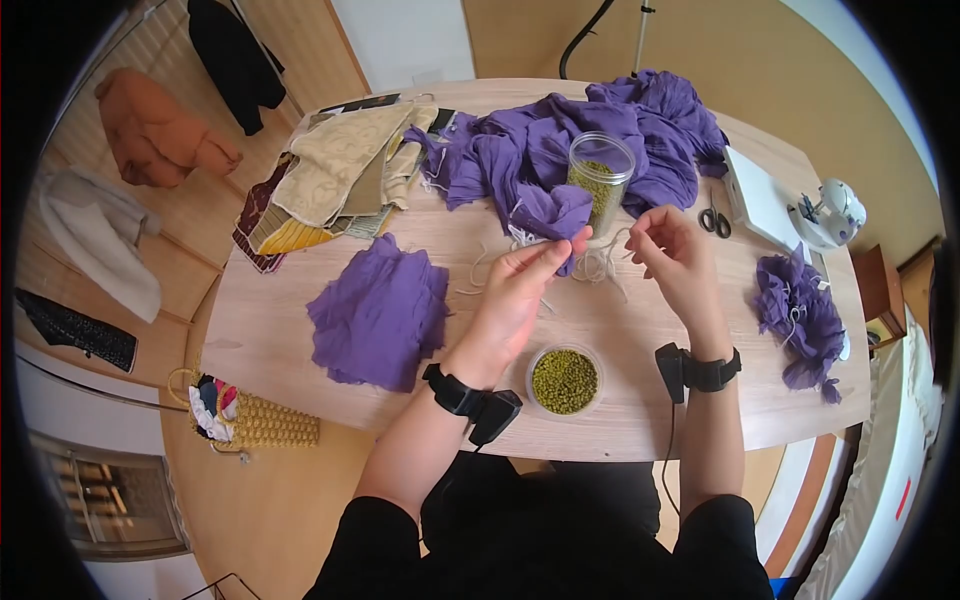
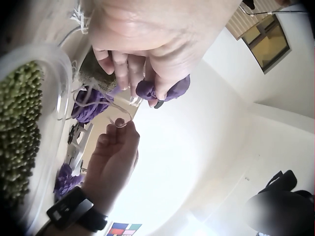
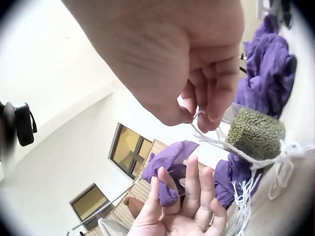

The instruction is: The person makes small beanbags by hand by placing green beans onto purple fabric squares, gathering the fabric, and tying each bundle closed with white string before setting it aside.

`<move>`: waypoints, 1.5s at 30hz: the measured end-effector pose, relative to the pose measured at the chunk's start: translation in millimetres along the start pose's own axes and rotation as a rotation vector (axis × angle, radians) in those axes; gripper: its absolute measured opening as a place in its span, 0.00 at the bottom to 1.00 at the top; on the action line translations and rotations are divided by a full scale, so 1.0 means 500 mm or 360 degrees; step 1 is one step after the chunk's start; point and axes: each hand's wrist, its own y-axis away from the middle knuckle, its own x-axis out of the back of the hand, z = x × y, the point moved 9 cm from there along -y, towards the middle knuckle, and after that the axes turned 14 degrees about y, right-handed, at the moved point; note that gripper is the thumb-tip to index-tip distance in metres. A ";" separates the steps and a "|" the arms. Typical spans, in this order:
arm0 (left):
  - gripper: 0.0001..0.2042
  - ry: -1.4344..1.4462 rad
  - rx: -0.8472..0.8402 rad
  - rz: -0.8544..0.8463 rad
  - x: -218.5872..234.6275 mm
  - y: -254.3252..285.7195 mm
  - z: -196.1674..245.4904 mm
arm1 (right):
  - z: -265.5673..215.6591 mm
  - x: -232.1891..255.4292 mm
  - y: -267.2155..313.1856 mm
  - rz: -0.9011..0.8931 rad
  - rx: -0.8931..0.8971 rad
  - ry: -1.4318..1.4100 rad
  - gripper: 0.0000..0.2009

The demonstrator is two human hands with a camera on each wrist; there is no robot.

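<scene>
My left hand [image 1: 518,292] pinches a small gathered piece of purple cloth [image 1: 562,212] between thumb and fingertips, above the table's middle. In the right wrist view the cloth's [image 3: 172,162] loose edge flares out past the fingers. Facing it, my right hand [image 1: 678,258] pinches a thin white string [image 3: 201,133] between thumb and fingers. More white string [image 1: 597,268] lies in loops on the tabletop between the hands. Just beyond stands a clear jar [image 1: 628,165] partly filled with green beans. Nearer my body is a round clear bowl [image 1: 601,375] of green beans [image 1: 563,382].
Purple cloth squares [image 1: 380,315] are piled at left, patterned fabrics [image 1: 335,165] behind them. A large purple cloth [image 1: 540,130] covers the back. At right are scissors [image 1: 715,221], a small sewing machine [image 1: 835,212] and crumpled purple cloth [image 1: 798,315]. A woven basket [image 1: 275,418] stands below the left edge.
</scene>
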 end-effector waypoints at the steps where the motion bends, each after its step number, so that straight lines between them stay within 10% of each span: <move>1: 0.18 0.0001 -0.0002 0.0002 -0.002 0.001 0.003 | -0.006 0.002 0.001 -0.0003 0.0001 0.0000 0.04; 10: 0.17 -0.0030 -0.0045 -0.0071 -0.007 0.000 0.005 | -0.090 -0.006 0.020 -0.0070 0.0115 0.0088 0.05; 14: 0.16 -0.0039 -0.0033 -0.0016 -0.006 0.002 0.000 | -0.161 0.018 0.028 0.0278 0.0561 0.0856 0.05; 26: 0.16 0.0087 0.0009 -0.0026 -0.008 0.003 0.011 | -0.055 0.119 0.022 -0.0025 0.0192 0.1794 0.05; 34: 0.16 0.0029 -0.0009 -0.0113 -0.015 0.006 -0.002 | -0.136 0.054 0.019 -0.0030 0.0151 0.0643 0.06; 45: 0.15 0.0148 0.0100 -0.0140 -0.026 0.010 -0.013 | -0.108 -0.004 0.025 -0.0105 0.0166 0.0280 0.06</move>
